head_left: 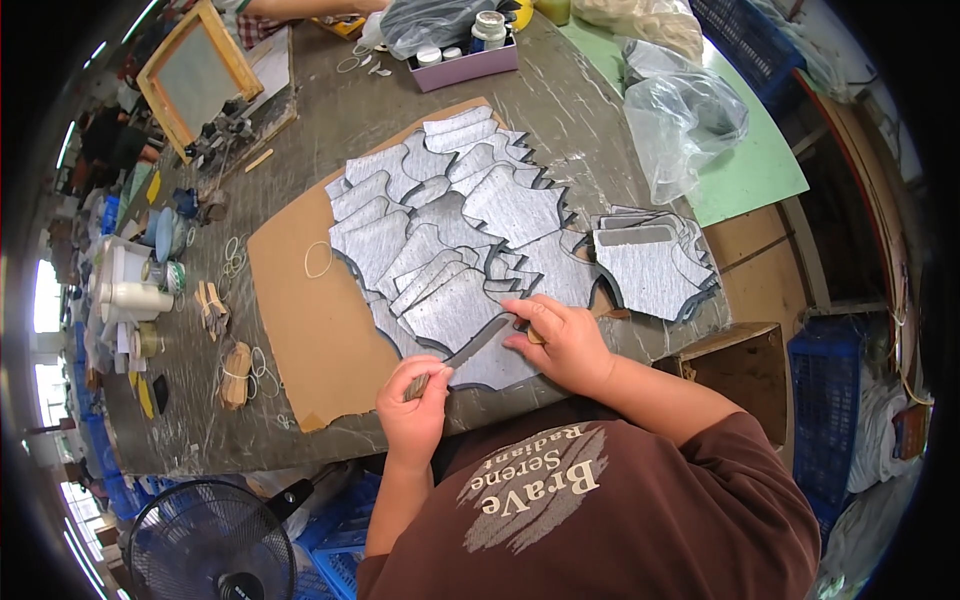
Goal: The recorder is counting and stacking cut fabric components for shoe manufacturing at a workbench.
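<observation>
My left hand (412,402) is closed, pinching the lower end of a dark-edged grey cut piece (478,346) near the table's front edge. A small brownish bit shows between its fingers, too hidden to name. At the other end of that piece, my right hand (562,345) closes thumb and fingers around its tip, with something small and tan in its grip. Under and beyond both hands, overlapping grey fabric-like pieces (512,205) with curved and jagged edges lie spread over a sheet of brown cardboard (300,340). To the right sits a small stack of similar pieces (640,265).
At the far side stands a purple box (465,70) with small jars. A clear plastic bag (685,125) lies on a green sheet (760,185). Bundled tan strips (236,375) and rubber bands are at left. A black fan (212,545) stands low at left.
</observation>
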{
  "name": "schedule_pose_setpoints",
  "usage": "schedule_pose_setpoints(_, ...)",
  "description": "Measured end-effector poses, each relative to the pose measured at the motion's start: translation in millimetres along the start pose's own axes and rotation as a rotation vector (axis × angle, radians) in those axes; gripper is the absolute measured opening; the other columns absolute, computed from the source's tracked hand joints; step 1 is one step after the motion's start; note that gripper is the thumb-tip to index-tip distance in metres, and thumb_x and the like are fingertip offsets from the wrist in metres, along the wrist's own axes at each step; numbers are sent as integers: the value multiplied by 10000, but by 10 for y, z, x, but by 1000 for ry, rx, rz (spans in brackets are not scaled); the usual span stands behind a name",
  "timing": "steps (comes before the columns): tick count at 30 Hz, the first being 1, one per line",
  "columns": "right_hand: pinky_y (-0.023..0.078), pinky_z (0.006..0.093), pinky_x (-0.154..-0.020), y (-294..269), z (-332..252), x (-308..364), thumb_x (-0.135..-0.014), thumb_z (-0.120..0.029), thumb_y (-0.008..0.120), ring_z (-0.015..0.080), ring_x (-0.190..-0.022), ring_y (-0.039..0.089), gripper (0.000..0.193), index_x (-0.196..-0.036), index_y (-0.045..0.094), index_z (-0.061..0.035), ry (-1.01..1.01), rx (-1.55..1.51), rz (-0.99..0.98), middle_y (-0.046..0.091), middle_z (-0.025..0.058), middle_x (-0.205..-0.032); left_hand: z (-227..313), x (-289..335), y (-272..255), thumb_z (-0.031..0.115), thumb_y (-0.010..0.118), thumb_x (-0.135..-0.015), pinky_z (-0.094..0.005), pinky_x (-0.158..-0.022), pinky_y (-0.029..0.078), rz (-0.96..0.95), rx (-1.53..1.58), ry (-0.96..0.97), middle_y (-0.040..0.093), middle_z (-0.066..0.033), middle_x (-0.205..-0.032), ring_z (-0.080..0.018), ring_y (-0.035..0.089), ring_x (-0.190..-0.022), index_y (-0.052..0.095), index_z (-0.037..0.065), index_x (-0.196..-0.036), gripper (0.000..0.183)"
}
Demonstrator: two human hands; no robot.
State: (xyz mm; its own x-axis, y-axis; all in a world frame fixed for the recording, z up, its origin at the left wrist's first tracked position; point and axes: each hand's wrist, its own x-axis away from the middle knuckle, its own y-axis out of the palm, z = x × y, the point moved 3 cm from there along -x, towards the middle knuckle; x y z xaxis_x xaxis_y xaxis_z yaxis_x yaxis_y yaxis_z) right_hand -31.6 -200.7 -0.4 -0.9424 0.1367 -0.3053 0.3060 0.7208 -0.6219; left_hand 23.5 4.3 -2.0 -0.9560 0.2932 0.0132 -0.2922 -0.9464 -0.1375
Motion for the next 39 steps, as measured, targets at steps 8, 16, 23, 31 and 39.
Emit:
schedule_pose_setpoints(8,471,379,-555,-387,-226,41,-772,-88,675,342,-660,605,114,-849,600,-49,214,-222,24,614,144,-722,56,-119,21,1,551,-894,-204,-456,415,-9,368,-172,645,-156,-824,-70,489,-505,509,-15,-1041,154)
schedule_pose_setpoints(16,481,368,-628,-1350,251,10,-784,-86,659,307,-712,610,203,-980,615,-56,364,405,420,620,122,-825,-9,-132,74,275,569,-926,-205,-492,378,-206,460,-155,493,-36,-724,-78,457,-557,515,-48,-1071,358)
schedule_pose_setpoints(23,511,384,-628,-594,-352,-67,-744,-70,653,325,-723,630,116,-860,653,-61,135,-21,33,648,109,-804,145,-107,281,750,413,-779,-205,-534,349,-354,216,106,422,-37,-843,-73,420,-611,394,-69,-1294,968)
schedule_pose_setpoints(31,501,345,-596,4,-505,-150,-777,-64,658,275,-678,627,26,-788,651,-41,20,-318,-193,647,88,-763,294,-94,327,807,373,-727,-235,-522,386,-268,-288,365,406,-89,-919,-143,412,-745,350,-68,-1329,1063)
schedule_pose_setpoints(39,499,326,-602,65,-454,-155,-778,-55,658,245,-682,631,38,-776,644,-20,50,-419,-186,642,99,-750,221,-83,324,798,373,-736,-243,-501,384,-283,-241,320,403,-95,-919,-156,415,-738,338,-73,-1336,1058)
